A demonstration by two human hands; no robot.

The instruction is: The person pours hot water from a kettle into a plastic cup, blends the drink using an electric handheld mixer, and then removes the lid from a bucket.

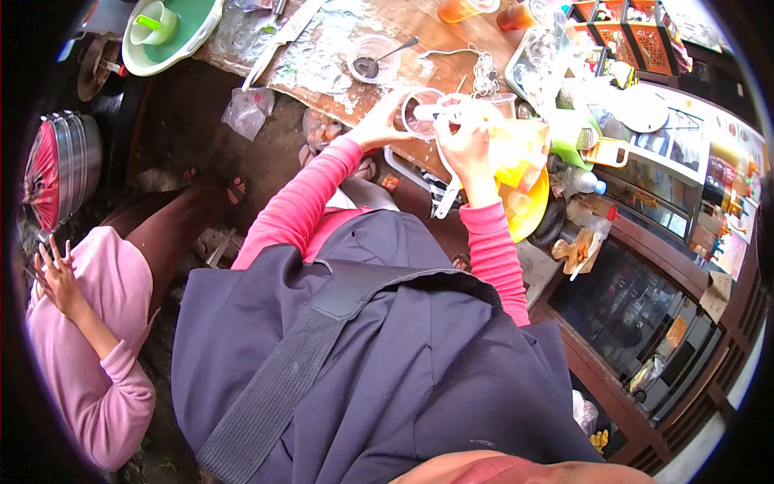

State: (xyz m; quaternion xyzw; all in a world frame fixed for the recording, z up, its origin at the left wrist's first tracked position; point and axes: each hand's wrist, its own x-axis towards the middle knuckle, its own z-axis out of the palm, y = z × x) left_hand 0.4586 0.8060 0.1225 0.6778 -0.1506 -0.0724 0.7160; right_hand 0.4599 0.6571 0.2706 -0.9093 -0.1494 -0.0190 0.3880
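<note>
My left hand (385,121) is wrapped round the side of a clear plastic cup (421,121) at the near edge of the wooden table. Fingers bent, my right hand (465,141) grips a white handled utensil (446,198), whose handle points down toward me. A small pale object at its fingertips, over the cup's rim, is too bright to make out. Another clear cup (504,103) stands just right of the hands. Beyond them a clear bowl (369,60) holds dark contents and a metal spoon (399,50).
A green basin (181,40) is at the upper left, near a long knife (282,40). Drinks (461,8) stand at the back. A yellow bowl (528,210), bottle (587,182) and glass cabinet (645,194) are right. A seated person in pink (97,282) is left.
</note>
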